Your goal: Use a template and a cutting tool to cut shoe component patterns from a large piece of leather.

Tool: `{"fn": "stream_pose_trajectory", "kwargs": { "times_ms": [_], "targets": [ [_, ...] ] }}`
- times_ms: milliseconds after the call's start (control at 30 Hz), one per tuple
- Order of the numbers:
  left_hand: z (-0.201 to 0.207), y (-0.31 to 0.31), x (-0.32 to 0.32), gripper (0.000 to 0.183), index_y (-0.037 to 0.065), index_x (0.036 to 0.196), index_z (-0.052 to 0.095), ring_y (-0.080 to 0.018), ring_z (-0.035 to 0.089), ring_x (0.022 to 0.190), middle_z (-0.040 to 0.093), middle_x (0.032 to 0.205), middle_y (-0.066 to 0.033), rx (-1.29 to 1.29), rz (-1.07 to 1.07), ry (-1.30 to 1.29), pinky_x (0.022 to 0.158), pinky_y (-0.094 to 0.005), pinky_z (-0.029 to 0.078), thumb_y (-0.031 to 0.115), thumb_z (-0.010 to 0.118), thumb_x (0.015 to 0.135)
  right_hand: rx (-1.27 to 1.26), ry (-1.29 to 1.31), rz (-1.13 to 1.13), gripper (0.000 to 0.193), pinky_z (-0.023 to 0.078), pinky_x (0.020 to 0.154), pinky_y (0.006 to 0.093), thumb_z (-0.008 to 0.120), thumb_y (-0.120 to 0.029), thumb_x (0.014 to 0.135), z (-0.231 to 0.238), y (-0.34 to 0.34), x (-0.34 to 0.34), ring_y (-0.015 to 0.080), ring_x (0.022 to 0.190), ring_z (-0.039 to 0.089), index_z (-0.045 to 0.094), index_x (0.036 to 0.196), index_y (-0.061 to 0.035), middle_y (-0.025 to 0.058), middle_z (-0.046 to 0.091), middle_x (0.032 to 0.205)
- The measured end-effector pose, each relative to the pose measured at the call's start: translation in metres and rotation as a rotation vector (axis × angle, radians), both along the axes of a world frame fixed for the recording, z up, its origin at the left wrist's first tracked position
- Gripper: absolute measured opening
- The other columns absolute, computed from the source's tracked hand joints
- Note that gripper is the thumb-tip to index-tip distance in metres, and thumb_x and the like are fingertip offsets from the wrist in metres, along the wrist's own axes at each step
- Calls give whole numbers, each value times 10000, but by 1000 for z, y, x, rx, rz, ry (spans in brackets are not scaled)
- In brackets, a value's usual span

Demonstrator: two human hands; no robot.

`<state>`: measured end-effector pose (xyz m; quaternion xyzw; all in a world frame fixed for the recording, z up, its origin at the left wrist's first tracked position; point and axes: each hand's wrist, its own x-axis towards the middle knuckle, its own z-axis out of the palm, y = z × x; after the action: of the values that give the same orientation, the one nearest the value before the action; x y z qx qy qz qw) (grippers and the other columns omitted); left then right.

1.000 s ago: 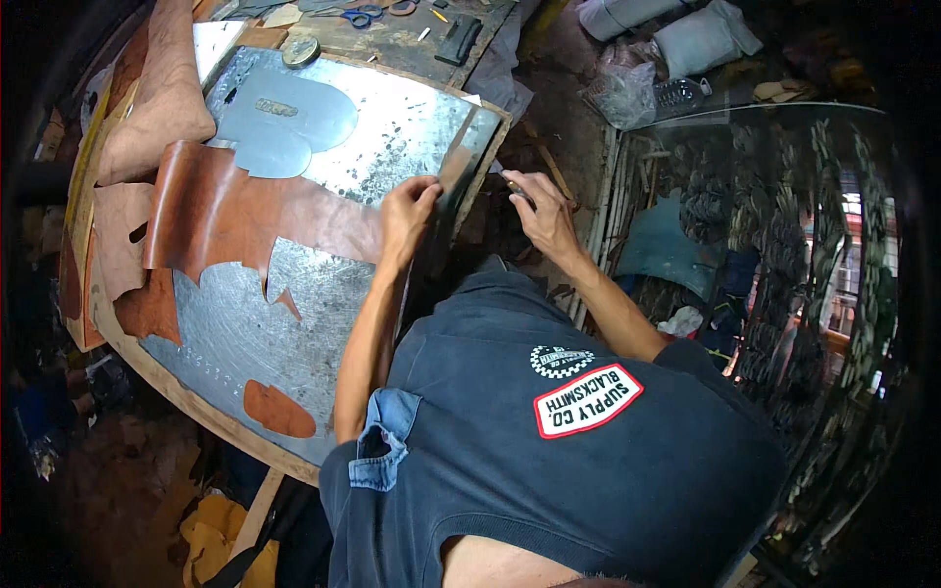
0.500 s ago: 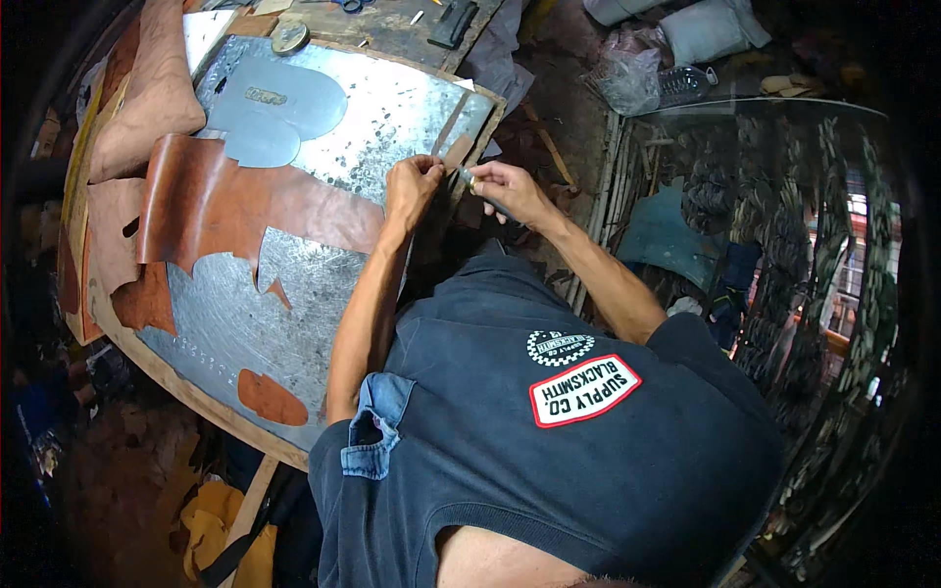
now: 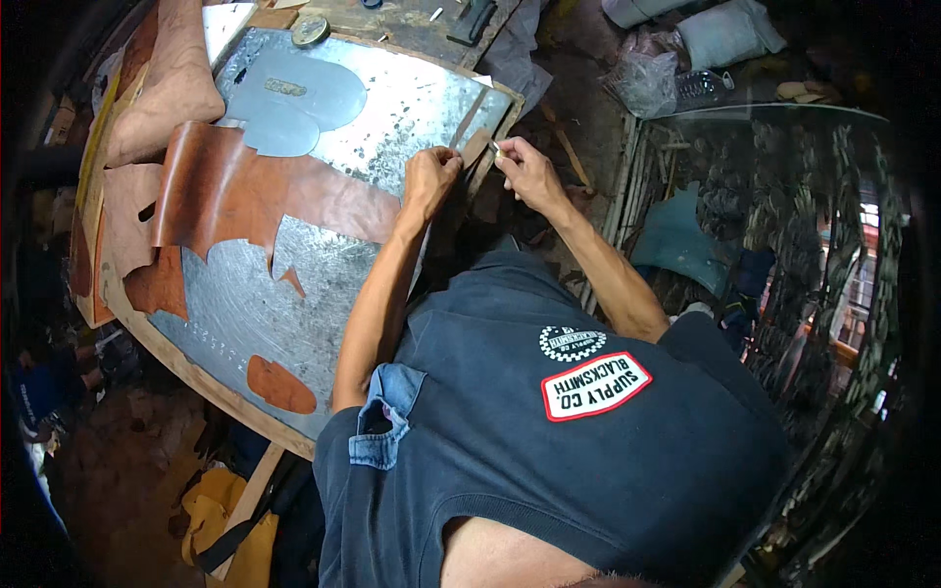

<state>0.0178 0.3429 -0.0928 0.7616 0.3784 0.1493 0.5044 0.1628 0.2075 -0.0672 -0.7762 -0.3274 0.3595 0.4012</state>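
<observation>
My left hand [image 3: 431, 183] is closed in a pinch at the right edge of the metal-topped table [image 3: 338, 377]. What lies between its fingertips is too small to make out. Beside those fingers sits a short tan strip [image 3: 477, 145], and a narrow brown strip [image 3: 470, 116] runs above it along the metal. Just off the edge, my right hand [image 3: 532, 178] grips a small tool with a pale metal tip [image 3: 495, 148], mostly hidden by the fingers. Brown leather [image 3: 250, 191] spreads across the table left of my hands, partly curled up.
Grey rounded templates [image 3: 333, 93] lie on the leather's far side, near a round tin [image 3: 311, 31]. An oval leather piece [image 3: 281, 384] and a small scrap [image 3: 292, 282] rest nearer. Another person's bare foot [image 3: 167, 113] is at the left. A plastic bottle [image 3: 701, 86] lies far right.
My right hand with the small tool has moved right, away from my left hand, leaving a wider gap. The whole view has shifted slightly; my left hand stays at the table edge.
</observation>
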Motion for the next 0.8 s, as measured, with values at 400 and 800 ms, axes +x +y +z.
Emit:
{"fn": "stream_pose_trajectory", "kwargs": {
  "times_ms": [400, 800],
  "targets": [
    [-15, -2, -20, 292, 251, 1131, 675, -502, 254, 1376, 336, 1487, -231, 634, -184, 22, 1069, -597, 262, 260, 694, 840, 260, -788, 302, 281, 506, 731, 419, 605, -54, 831, -16, -14, -9, 302, 809, 580, 655, 1099, -125, 105, 544, 894],
    [-29, 8, -14, 398, 285, 1245, 643, -499, 187, 1414, 276, 1527, -232, 507, -296, 53, 1115, -623, 173, 288, 668, 847, 222, -596, 336, 292, 513, 684, 412, 608, -107, 860, -14, -17, -4, 297, 820, 622, 611, 1152, -97, 122, 602, 925]
  ]
}}
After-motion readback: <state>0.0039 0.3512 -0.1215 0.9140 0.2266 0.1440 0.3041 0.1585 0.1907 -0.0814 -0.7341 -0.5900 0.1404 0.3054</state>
